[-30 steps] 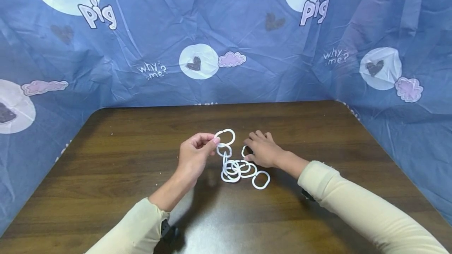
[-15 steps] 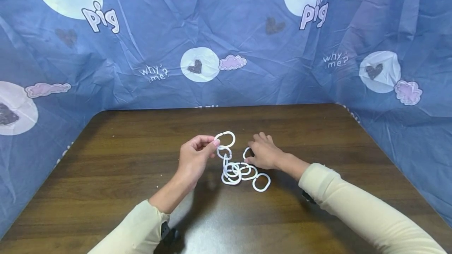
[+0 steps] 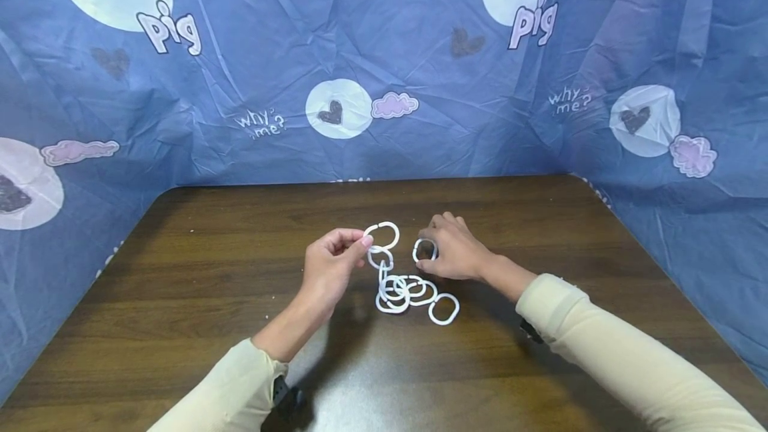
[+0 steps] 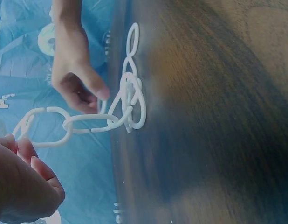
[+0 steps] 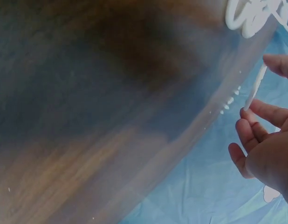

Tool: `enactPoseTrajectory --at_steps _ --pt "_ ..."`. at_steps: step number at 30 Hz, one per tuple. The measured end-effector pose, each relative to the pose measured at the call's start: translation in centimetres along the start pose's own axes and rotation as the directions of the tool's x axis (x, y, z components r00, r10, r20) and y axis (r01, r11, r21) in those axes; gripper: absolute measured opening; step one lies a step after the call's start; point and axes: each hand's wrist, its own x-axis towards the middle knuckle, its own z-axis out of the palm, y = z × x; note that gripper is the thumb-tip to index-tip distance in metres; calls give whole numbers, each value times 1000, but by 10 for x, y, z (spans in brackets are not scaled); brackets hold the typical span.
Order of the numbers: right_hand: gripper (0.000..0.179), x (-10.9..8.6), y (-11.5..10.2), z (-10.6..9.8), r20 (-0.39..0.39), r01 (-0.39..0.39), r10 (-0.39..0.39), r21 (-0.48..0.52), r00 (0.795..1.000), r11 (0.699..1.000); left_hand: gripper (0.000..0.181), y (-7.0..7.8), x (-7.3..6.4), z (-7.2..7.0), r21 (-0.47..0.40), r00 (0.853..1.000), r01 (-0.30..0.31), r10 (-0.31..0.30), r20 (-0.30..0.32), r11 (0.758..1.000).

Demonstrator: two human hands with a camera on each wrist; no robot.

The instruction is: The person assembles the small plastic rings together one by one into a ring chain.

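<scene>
My left hand [image 3: 330, 263] pinches an open-gapped white plastic ring [image 3: 398, 239] between thumb and fingers, raised above the table. Linked rings of a white chain [image 4: 92, 116] hang from it and run down to a heap of rings [image 3: 393, 312]. To the right, my right hand [image 3: 455, 249] pinches a single white ring [image 5: 257, 86] between thumb and index fingertips. That ring stands apart from the chain. The right wrist view shows it edge-on. Nearer to me, one more ring [image 3: 458, 310] lies at the heap's right end; whether it is linked there I cannot tell.
The brown wooden table [image 3: 210, 252] spreads around the rings. Behind it and at both sides hangs a blue printed cloth [image 3: 420, 145]. A dark strap with a camera [image 3: 282, 392] sits on the left wrist.
My right hand has lifted slightly and taken the loose ring up from the table, so more of the ring shows. The left hand keeps holding its ring in place.
</scene>
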Motion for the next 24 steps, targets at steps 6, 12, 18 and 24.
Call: enactPoseTrajectory --at_steps 6,12,18,24 --pt "48 -1 0 -12 -55 19 -12 122 998 992 14 0 -1 1 -2 1000 -1 1 5 1000" --pt "48 -1 -2 -22 -118 69 -51 147 992 987 15 0 0 2 6 1000 -3 3 7 1000" --pt "48 -1 -5 -30 -178 124 -95 156 979 980 15 0 0 3 13 1000 2 -2 7 1000" --pt "47 -3 -8 -39 -223 173 -137 151 965 973 15 0 0 5 -1 1000 0 0 8 1000"
